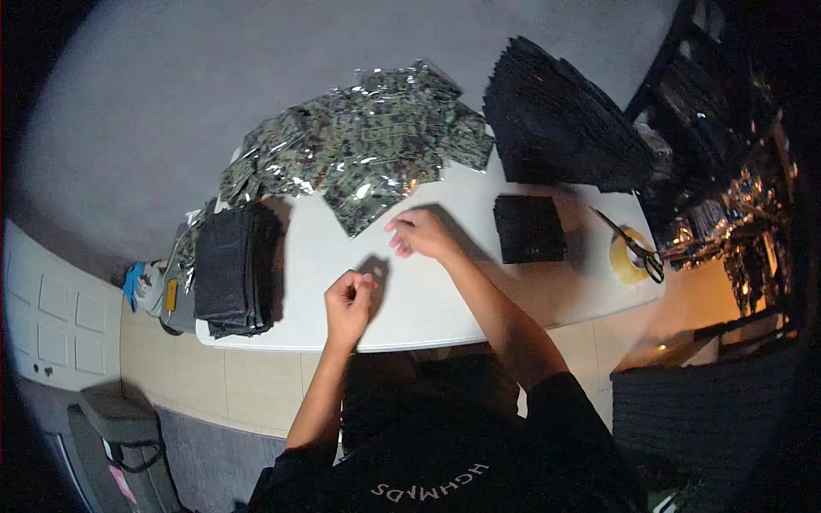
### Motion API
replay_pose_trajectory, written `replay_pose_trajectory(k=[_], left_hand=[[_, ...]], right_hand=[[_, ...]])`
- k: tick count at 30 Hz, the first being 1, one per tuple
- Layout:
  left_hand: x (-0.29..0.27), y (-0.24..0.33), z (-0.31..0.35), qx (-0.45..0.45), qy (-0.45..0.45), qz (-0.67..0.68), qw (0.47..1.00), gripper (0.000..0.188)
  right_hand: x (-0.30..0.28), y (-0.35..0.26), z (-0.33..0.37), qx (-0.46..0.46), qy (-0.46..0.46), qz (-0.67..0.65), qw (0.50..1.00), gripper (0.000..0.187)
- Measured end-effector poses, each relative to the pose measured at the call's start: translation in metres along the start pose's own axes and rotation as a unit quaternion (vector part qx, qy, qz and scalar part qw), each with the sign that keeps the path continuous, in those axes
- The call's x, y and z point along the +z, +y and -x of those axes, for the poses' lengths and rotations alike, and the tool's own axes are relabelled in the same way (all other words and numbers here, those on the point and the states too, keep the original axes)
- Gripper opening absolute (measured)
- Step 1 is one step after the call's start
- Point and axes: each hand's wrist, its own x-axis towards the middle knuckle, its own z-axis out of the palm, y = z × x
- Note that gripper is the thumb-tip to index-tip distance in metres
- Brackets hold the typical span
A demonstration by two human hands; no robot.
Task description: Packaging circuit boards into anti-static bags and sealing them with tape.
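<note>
Left hand (349,299) curled, right hand (417,233) loosely bent, both over a white table (410,299)

The left hand is near the front edge of the table. Its fingers are folded inward to a loose fist, with the thumb against them; whether something small is inside, I cannot tell. The right hand is a little farther forward. Its fingers are bent but relaxed and stand partly apart, and its grip is not closed around a thing.

Just ahead of the right hand is the heap of camouflage packets (368,137), in shiny clear wrapping, which covers the far left and middle of the table. To the left of the left hand, well apart from it, stands a stack of black packets (231,269). To the right of the right hand lies a small black pile (530,228), roughly square. Behind this pile there is a large, fanned black pile (556,120). Near the right end, black-handled scissors (634,246) lie across a roll of yellowish tape (627,267).
</note>
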Motion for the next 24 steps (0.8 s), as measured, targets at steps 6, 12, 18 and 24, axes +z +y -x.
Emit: replay_pose_trajectory(k=[6, 12, 18, 24], left_hand=[[0.032, 0.007, 0.001, 0.002, 0.028, 0.054, 0.998, 0.015], [0.119, 0.048, -0.003, -0.01, -0.147, 0.024, 0.989, 0.041], [0.279, 0.09, 0.001, 0.202, -0.377, -0.131, 0.894, 0.024], [0.41, 0.128, -0.03, 0.503, -0.336, -0.197, 0.772, 0.019]], right_hand=[[-0.056, 0.032, 0.139, -0.266, 0.154, 0.121, 0.944, 0.029], [-0.117, 0.008, 0.281, -0.127, 0.355, 0.229, 0.897, 0.043], [-0.197, 0.048, 0.334, -0.141, 0.492, 0.359, 0.781, 0.034], [-0.259, 0.067, 0.331, -0.123, 0.563, 0.37, 0.729, 0.05]])
